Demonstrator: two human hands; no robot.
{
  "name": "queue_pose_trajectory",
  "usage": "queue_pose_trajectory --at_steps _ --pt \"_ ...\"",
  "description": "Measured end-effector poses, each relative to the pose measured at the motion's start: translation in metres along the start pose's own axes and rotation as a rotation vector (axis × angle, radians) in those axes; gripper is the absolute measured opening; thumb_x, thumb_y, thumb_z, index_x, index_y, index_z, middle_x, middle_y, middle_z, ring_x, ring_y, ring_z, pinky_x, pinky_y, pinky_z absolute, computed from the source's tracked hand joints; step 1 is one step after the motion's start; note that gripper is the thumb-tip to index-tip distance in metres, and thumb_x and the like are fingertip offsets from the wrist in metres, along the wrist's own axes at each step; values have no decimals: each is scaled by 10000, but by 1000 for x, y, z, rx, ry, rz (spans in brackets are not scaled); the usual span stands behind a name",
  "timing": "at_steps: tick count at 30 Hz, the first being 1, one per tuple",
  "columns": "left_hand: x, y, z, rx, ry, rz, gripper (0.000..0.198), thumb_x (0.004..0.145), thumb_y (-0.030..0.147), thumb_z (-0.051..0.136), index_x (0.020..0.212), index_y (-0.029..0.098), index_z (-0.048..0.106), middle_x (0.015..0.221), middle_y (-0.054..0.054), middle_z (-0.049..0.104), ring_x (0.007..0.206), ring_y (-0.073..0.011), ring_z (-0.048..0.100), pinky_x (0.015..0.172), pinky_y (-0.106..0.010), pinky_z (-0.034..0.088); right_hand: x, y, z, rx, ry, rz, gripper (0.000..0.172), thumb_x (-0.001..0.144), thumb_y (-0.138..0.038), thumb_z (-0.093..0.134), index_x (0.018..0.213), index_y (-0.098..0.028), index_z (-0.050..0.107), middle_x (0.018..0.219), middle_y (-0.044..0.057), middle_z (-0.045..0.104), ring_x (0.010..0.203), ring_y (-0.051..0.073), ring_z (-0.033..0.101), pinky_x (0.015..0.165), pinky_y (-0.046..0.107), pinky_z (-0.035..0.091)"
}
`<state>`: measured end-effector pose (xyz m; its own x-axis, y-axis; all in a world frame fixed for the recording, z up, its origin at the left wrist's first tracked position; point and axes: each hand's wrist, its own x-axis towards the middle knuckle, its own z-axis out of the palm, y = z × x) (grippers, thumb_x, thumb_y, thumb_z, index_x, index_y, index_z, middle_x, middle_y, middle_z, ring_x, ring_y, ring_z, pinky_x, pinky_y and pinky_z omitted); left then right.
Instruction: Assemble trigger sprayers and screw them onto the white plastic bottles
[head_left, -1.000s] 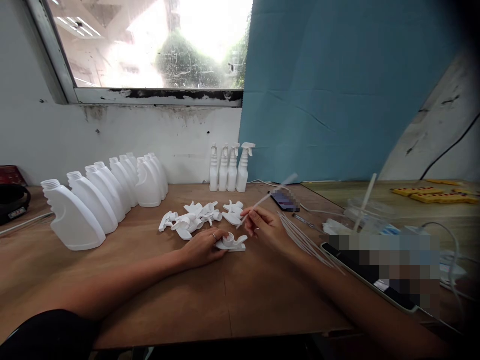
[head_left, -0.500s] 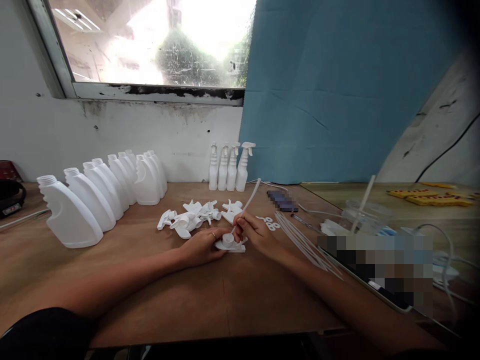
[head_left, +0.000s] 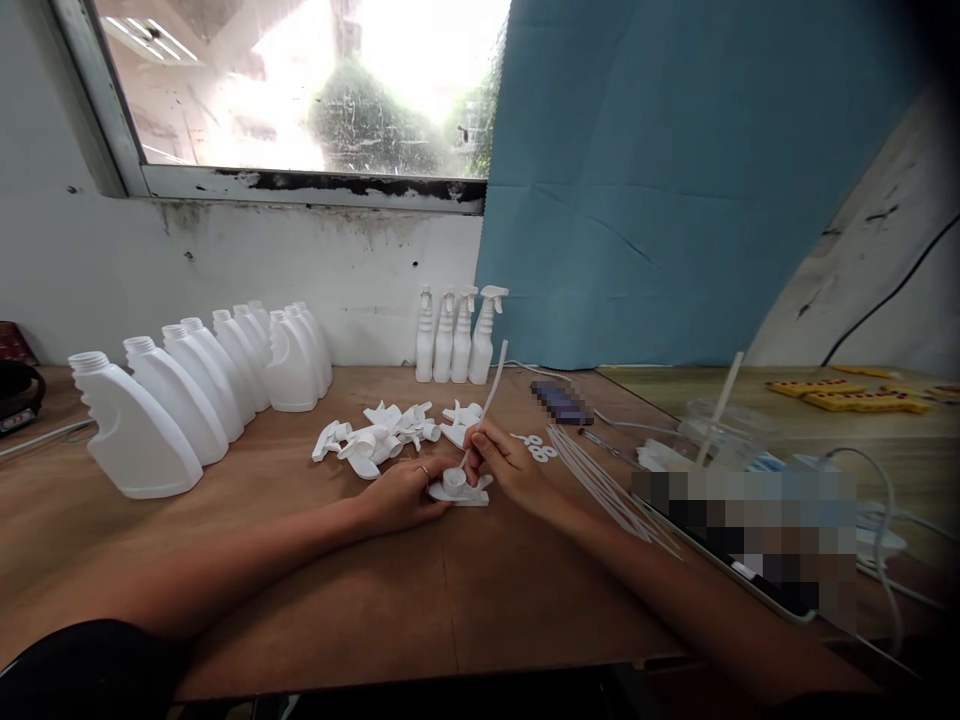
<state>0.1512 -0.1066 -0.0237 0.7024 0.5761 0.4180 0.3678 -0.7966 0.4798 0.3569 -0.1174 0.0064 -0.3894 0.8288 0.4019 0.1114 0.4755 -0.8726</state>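
My left hand (head_left: 411, 492) is closed on a white spray trigger head (head_left: 455, 485), which lies on its side on the table with its round collar facing up. In my right hand (head_left: 496, 458) a thin white dip tube (head_left: 494, 385) is pinched between thumb and fingers. The tube stands tilted, its upper end leaning away and its lower end at the collar; whether it is seated inside cannot be made out. Just beyond my hands lies a pile of loose white trigger heads (head_left: 381, 436). Several more dip tubes (head_left: 607, 485) lie to the right of my right hand.
White bottles without tops (head_left: 142, 430) stand in rows at the left. Several bottles with spray heads (head_left: 480, 340) stand by the wall. Small white rings (head_left: 535, 448), a blurred phone (head_left: 561, 402), a plastic cup (head_left: 727, 432) and a cable (head_left: 889, 540) are at the right.
My right hand has brought the tube more upright, its top shifting left and slightly higher. My left hand keeps its hold on the trigger head. The whole view has shifted slightly.
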Motion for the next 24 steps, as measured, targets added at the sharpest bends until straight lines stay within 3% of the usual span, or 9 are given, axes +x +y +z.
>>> queue_pose_trajectory --at_steps 4,9,20,24 --pt "0 -3 2 6 13 9 469 783 194 608 1241 205 510 1082 -54 660 928 -185 627 820 -283 488 1 -4 2 -152 -45 -53 252 947 -453 470 886 -218 539 677 -18 544 584 140 519 579 266 417" --pt "-1 -4 1 8 3 4 444 787 215 616 1219 178 515 1069 -69 657 922 -192 624 808 -289 493 0 -7 5 -425 -51 -181 233 916 -332 536 722 -205 526 719 7 529 688 163 504 645 283 393" --pt "0 -1 0 0 -4 -7 335 796 217 613 1121 182 540 1007 -53 648 872 -181 605 777 -275 475 -2 -3 13 -430 -38 -77 220 881 -233 539 670 -203 489 625 -22 502 625 148 471 597 263 371" --pt "-1 -1 0 -83 18 -77 354 794 236 625 1133 183 535 956 -34 651 778 -157 603 702 -258 472 -7 3 8 -337 -66 -124 101 875 -301 594 836 -209 597 857 20 582 811 172 546 742 290 434"
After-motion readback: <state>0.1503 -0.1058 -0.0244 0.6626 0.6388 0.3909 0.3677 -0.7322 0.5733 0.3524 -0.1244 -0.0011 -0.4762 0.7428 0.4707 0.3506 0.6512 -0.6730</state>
